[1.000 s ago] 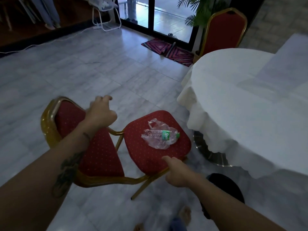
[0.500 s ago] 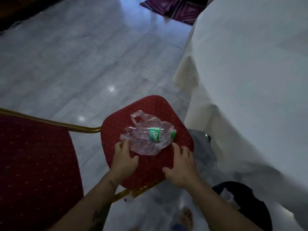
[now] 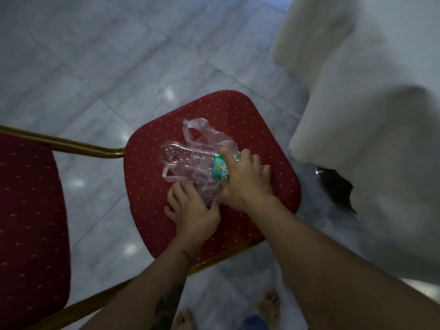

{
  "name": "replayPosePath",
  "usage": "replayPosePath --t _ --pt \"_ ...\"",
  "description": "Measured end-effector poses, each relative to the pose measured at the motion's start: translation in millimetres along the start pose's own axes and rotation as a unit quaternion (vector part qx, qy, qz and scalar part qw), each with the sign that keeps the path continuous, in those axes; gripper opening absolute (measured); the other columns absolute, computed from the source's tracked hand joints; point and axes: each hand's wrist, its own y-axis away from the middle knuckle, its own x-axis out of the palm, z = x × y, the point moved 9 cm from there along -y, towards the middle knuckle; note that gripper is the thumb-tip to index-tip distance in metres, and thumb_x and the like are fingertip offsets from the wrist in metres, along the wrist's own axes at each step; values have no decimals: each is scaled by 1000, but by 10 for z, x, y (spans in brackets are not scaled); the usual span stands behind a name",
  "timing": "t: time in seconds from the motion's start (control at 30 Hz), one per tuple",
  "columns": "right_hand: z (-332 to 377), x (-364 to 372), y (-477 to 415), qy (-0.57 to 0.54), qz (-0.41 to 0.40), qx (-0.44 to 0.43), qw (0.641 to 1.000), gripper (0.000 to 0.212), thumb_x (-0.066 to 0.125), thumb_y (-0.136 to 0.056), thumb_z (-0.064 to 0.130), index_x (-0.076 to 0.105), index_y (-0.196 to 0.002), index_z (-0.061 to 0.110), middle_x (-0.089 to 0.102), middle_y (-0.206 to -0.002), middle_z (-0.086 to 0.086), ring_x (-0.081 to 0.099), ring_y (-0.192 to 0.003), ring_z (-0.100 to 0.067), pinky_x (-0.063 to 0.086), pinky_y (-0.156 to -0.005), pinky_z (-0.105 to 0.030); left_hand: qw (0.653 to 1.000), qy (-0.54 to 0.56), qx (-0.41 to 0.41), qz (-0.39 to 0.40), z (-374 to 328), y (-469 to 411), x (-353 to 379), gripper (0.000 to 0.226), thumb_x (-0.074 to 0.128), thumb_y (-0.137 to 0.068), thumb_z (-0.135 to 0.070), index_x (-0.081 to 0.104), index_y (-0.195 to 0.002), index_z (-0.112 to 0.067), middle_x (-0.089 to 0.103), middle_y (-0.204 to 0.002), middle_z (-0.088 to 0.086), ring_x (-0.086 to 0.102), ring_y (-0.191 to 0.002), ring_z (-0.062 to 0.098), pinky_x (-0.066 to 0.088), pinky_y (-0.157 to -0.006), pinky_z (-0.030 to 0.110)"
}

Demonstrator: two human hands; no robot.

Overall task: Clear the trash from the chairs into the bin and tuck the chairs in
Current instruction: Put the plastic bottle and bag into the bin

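A crushed clear plastic bottle [image 3: 185, 160] with a green label lies on a crumpled clear plastic bag [image 3: 202, 132], in the middle of a red dotted chair seat [image 3: 152, 210]. My right hand [image 3: 245, 182] covers the bottle's label end, with its fingers curled over it. My left hand [image 3: 192, 213] rests on the seat at the bag's near edge. Its fingers are spread and its thumb touches the plastic. The bottle's cap end is hidden under my right hand.
The chair's red padded back [image 3: 28, 222] with a gold frame fills the left edge. A white tablecloth [image 3: 369, 115] hangs close on the right, with a dark shape [image 3: 333, 186] under its hem. Bare feet [image 3: 269, 306] stand on the grey marble floor below.
Both hands have moved forward from the seat's near edge onto the trash. My right hand now covers the bottle's label end, and my left hand has reached the bag's edge. The view has come closer.
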Motion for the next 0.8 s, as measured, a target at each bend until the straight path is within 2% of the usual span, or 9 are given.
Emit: replayPosePath --t 0.13,0.23,0.3,0.43,0.53,0.57,0.63,0.7,0.8 --pt "-5 80 135 -13 26 10 1000 95 77 -71 45 16 -144 42 40 -126 -10 45 -114 -33 45 -90 -49 999 14 27 39 -136 39 -49 50 57 -87 -32 41 -131 -15 28 -144 4 26 -137 31 30 -108 66" --pt "-41 141 289 -92 56 41 993 91 74 -74 44 18 -146 41 39 -126 -11 45 -114 -35 47 -90 -47 997 30 51 53 -179 68 -131 25 52 -87 -22 54 -111 -14 37 -137 3 36 -126 30 39 -104 54" --pt "-43 149 432 -122 69 55 989 88 70 -76 42 20 -148 39 40 -126 -11 45 -115 -36 46 -90 -46 995 32 74 62 -173 60 -177 19 50 -88 -15 60 -105 -13 43 -130 0 42 -118 28 43 -100 45" --pt "-123 249 779 -151 58 95 982 86 66 -77 36 20 -150 39 43 -126 -10 48 -115 -36 47 -91 -44 989 108 47 88 -89 157 -218 17 51 -85 -7 67 -89 -10 59 -99 -2 60 -88 21 51 -74 32" --pt "-209 432 1083 -250 77 159 952 85 71 -75 35 26 -146 45 48 -123 -6 56 -109 -29 52 -90 -40 961 205 -36 182 8 392 -69 21 52 -84 -2 70 -84 -12 68 -78 2 62 -71 18 45 -53 22" --pt "-225 479 1215 -300 86 179 933 84 74 -71 39 31 -142 47 53 -121 -4 60 -105 -25 55 -87 -41 943 244 -61 217 15 493 -7 19 53 -83 -1 70 -83 -10 69 -77 5 65 -72 21 47 -53 21" --pt "-299 533 1554 -381 76 216 896 81 77 -64 42 40 -136 44 63 -114 -1 66 -96 -18 60 -81 -42 914 283 -92 274 4 731 80 14 55 -76 -3 67 -76 -11 68 -80 12 66 -79 30 52 -65 28" --pt "-403 570 1998 -411 62 245 876 80 76 -67 33 41 -139 35 65 -111 0 66 -92 -16 58 -71 -34 902 270 -84 325 -84 1021 156 15 54 -74 -5 65 -74 -14 64 -81 15 64 -83 32 53 -74 38" --pt "-683 654 2672 -444 24 302 843 74 74 -78 18 34 -138 36 63 -108 2 65 -88 -13 51 -63 -24 884 229 -57 404 -227 1479 435 32 51 -84 8 67 -73 -17 59 -76 11 58 -75 27 49 -70 37"
